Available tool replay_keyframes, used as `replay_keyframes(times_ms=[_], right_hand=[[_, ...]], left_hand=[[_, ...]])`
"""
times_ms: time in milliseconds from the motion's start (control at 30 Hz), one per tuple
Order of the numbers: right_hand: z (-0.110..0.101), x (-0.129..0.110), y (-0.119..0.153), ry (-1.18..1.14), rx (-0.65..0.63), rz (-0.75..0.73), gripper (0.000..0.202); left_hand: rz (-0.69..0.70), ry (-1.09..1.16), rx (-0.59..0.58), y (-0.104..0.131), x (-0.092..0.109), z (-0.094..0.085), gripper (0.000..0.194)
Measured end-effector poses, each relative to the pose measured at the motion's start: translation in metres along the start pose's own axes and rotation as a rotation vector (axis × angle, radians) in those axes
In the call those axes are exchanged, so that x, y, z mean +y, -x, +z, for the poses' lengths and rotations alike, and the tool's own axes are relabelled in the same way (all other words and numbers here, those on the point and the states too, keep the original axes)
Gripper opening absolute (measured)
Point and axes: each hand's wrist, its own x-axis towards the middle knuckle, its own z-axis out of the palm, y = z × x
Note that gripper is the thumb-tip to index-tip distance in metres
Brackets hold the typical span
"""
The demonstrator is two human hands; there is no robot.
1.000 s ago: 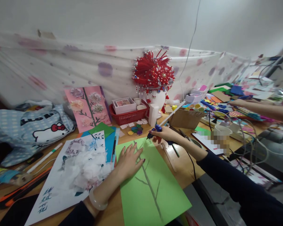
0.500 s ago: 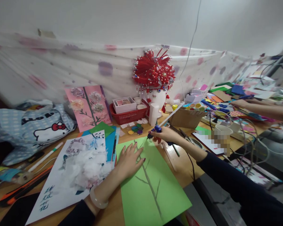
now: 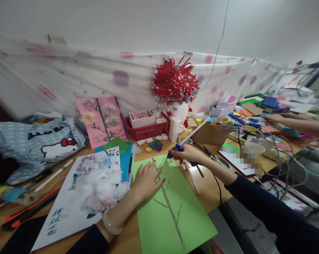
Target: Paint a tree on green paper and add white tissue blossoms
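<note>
A light green sheet of paper (image 3: 180,208) lies before me, with a dark branching stem drawn down it. My left hand (image 3: 147,180) rests flat on its upper left part, fingers spread. A white bangle (image 3: 111,225) circles that wrist. In my right hand (image 3: 187,154) is a blue hot glue gun (image 3: 178,146), held over the sheet's upper right edge with its nozzle pointing down at the paper. A long white glue stick (image 3: 195,129) sticks out of its back. Whether the nozzle touches the paper I cannot tell.
Left of the sheet lies a white paper with tissue flowers (image 3: 98,187). Behind stand a pink flower picture (image 3: 102,120), a red basket (image 3: 146,133) and a red beaded headdress (image 3: 175,81). A co-worker's arm (image 3: 297,123) reaches in at the right, near paper scraps and cables.
The view has shifted slightly, so everything sits a little further right. Both hands and the glue gun keep nearly the same place over the green sheet.
</note>
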Motion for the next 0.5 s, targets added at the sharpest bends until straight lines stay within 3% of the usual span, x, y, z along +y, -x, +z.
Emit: replay_keyframes(times_ms=[500], right_hand=[[0.0003,-0.0023,0.0037,-0.012,-0.002,-0.027,0.058]], left_hand=[[-0.002,-0.007,0.021,-0.001,-0.0015,0.0041,0.052]])
